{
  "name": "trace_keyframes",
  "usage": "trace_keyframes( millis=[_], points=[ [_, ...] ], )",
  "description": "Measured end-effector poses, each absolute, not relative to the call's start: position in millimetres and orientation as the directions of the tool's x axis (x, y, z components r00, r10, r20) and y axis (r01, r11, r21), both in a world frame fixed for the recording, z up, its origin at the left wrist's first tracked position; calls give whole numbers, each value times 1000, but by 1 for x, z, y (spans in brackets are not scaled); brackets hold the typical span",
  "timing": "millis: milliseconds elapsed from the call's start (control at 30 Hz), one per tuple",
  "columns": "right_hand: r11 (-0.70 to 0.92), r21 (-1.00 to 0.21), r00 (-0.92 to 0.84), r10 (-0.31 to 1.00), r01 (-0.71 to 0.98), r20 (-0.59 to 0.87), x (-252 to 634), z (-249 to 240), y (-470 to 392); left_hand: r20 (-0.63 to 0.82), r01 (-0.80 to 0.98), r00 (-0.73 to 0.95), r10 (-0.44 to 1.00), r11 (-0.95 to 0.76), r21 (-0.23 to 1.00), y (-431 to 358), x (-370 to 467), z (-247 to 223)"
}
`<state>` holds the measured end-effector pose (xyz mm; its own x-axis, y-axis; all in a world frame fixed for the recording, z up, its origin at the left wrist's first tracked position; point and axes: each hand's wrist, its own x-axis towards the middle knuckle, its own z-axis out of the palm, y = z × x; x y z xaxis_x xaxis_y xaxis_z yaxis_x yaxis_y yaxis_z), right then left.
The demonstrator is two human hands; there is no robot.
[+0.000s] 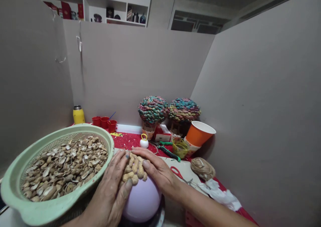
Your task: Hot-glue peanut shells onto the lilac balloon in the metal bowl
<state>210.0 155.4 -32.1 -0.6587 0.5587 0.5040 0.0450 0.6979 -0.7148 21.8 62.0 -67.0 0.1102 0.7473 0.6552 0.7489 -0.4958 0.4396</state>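
A smooth lilac ball, perhaps a balloon, (142,202) sits low in front of me, its upper part covered with whole peanuts (135,166). My left hand (110,183) lies along the left side of the peanuts, fingers stretched out and thumb on the lilac surface. From the right, my right hand (156,170) rests over the top and right side, fingers extended and thumb against the peanuts. Both hands are open and press on the cluster from opposite sides. Beneath the ball, the dark round support (162,207) is mostly hidden.
A green colander (15,186) of peanut shells stands left. Behind are red cups (104,122), a yellow bottle (79,115) and two colourful domed crafts (153,109). Green-handled pliers (169,153), red scissors (177,172), an orange bucket (200,135) and twine (202,168) lie right.
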Motion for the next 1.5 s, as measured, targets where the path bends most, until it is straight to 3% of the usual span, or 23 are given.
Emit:
trace_keyframes(
  millis=[533, 800, 1133, 1367, 1500],
  points=[
    [699, -713, -665, 560, 60, 494, 211, -34, 152, 609, 742, 132, 782, -485, 463, 59, 20, -63],
    [702, -708, -668, 562, 74, 487, 210, -34, 155, 563, 675, 97, 821, -470, 568, 59, 19, -67],
    [577, -799, -654, 672, 171, 346, 214, -46, 157, 417, 562, 90, 904, -392, 729, 48, 19, -57],
    [651, -750, -643, 625, 116, 443, 211, -33, 152, 609, 604, 106, 786, -537, 588, 48, 14, -79],
    [673, -735, -639, 601, 82, 480, 211, -33, 152, 650, 663, 124, 750, -550, 508, 48, 15, -84]
  ],
)
